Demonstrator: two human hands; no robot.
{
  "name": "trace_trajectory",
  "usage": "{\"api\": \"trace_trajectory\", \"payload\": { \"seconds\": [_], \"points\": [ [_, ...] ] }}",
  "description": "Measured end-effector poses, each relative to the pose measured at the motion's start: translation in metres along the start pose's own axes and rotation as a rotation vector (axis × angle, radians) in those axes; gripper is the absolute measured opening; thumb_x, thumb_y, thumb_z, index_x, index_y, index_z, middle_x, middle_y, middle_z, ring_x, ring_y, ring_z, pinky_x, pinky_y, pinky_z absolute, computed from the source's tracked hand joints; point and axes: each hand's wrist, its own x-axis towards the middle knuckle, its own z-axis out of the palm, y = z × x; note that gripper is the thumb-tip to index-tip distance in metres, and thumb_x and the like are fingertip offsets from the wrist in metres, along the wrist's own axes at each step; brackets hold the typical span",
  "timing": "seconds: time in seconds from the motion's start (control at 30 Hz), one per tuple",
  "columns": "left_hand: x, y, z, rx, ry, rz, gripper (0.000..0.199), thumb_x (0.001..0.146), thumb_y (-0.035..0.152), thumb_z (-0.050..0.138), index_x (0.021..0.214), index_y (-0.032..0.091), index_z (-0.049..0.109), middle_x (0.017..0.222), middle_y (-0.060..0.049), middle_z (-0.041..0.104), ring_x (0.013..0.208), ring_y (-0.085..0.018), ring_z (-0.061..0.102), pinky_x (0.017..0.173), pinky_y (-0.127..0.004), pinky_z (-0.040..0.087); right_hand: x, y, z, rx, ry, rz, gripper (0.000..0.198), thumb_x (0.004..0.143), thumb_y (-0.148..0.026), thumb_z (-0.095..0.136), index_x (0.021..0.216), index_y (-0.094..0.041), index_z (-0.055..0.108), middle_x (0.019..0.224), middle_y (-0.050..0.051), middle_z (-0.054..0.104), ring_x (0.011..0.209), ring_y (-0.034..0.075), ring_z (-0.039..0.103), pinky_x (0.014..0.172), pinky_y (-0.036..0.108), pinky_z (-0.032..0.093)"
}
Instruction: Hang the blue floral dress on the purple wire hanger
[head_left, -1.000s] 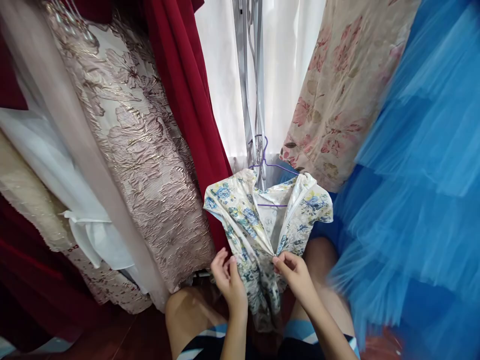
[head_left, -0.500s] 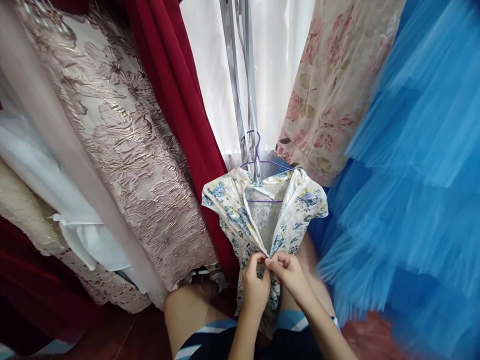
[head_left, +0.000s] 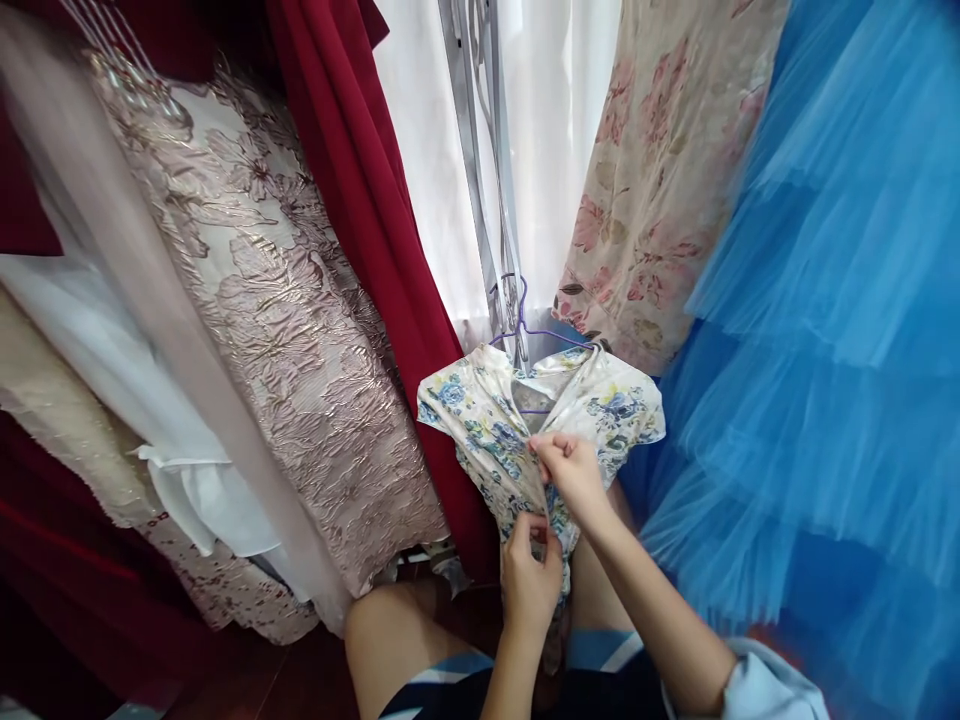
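A white dress (head_left: 487, 430) with blue and yellow flowers hangs before me on a purple hanger (head_left: 523, 310). Its neckline has an open V, and the two edges meet at my right hand. My right hand (head_left: 574, 475) pinches the dress's zipper at the bottom of that V; the fingers hide the pull itself. Lower down, my left hand (head_left: 531, 575) is closed on the fabric along the seam, thumb and fingers together. The dress's lower part falls between my knees, partly behind my hands.
A crimson garment (head_left: 360, 180) and a pink textured brocade garment (head_left: 300, 370) hang at left, with white cloth (head_left: 202, 490) beyond. Right of the dress are a pink-flowered garment (head_left: 652, 200) and blue tiered tulle (head_left: 832, 330). A white curtain (head_left: 555, 130) and metal stand (head_left: 487, 130) stand behind.
My right hand has moved up the front of the dress, away from my left hand, and the V opening has become much shorter. My left hand still grips lower down.
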Motion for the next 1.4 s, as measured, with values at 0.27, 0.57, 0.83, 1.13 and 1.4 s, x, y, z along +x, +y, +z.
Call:
{"api": "trace_trajectory", "payload": {
  "seconds": [0.27, 0.57, 0.83, 1.13, 1.4],
  "points": [
    [0.018, -0.006, 0.039, -0.018, -0.116, 0.05, 0.003, 0.085, 0.018, 0.052, 0.083, 0.021, 0.052, 0.072, -0.001, 0.056, 0.068, -0.017, 0.056, 0.064, -0.026, 0.041, 0.079, -0.049, 0.011, -0.027, 0.094, -0.142, 0.03, 0.079, -0.039, 0.061, 0.06, -0.016, 0.06, 0.045, -0.002, 0.051, 0.043, 0.01, 0.041, 0.048, 0.025, 0.032],
    [0.034, -0.028, 0.042, -0.069, -0.112, 0.024, 0.012, 0.092, 0.028, 0.05, 0.091, 0.018, 0.057, 0.08, -0.004, 0.061, 0.074, -0.018, 0.059, 0.069, -0.027, 0.045, 0.098, -0.054, 0.001, -0.013, 0.056, -0.214, 0.028, 0.08, -0.036, 0.059, 0.061, -0.016, 0.059, 0.045, -0.002, 0.049, 0.046, 0.01, 0.04, 0.051, 0.024, 0.03],
    [0.168, 0.079, -0.042, -0.012, 0.03, 0.382, 0.036, 0.1, 0.037, 0.045, 0.132, 0.02, 0.051, 0.081, -0.002, 0.061, 0.07, -0.015, 0.057, 0.072, -0.027, 0.045, 0.096, -0.043, -0.014, 0.059, 0.046, -0.207, 0.015, 0.077, -0.027, 0.053, 0.074, -0.016, 0.062, 0.044, -0.005, 0.049, 0.042, 0.01, 0.039, 0.048, 0.023, 0.028],
    [0.226, 0.118, -0.042, 0.572, -0.071, 0.679, 0.023, 0.099, 0.029, 0.045, 0.089, 0.019, 0.063, 0.069, -0.002, 0.059, 0.063, -0.018, 0.057, 0.061, -0.025, 0.035, 0.107, -0.032, -0.015, 0.171, 0.0, -0.129, 0.016, 0.071, -0.028, 0.056, 0.063, -0.015, 0.061, 0.042, -0.006, 0.043, 0.04, 0.007, 0.034, 0.045, 0.022, 0.022],
    [0.253, 0.127, -0.103, 0.322, 0.261, 0.503, 0.018, 0.09, 0.027, 0.054, 0.082, 0.016, 0.065, 0.067, -0.001, 0.063, 0.063, -0.014, 0.058, 0.061, -0.023, 0.038, 0.082, 0.035, -0.017, 0.037, 0.006, -0.016, 0.024, 0.07, -0.035, 0.055, 0.057, -0.016, 0.058, 0.041, -0.004, 0.045, 0.041, 0.008, 0.034, 0.045, 0.023, 0.022]
  ]
}}
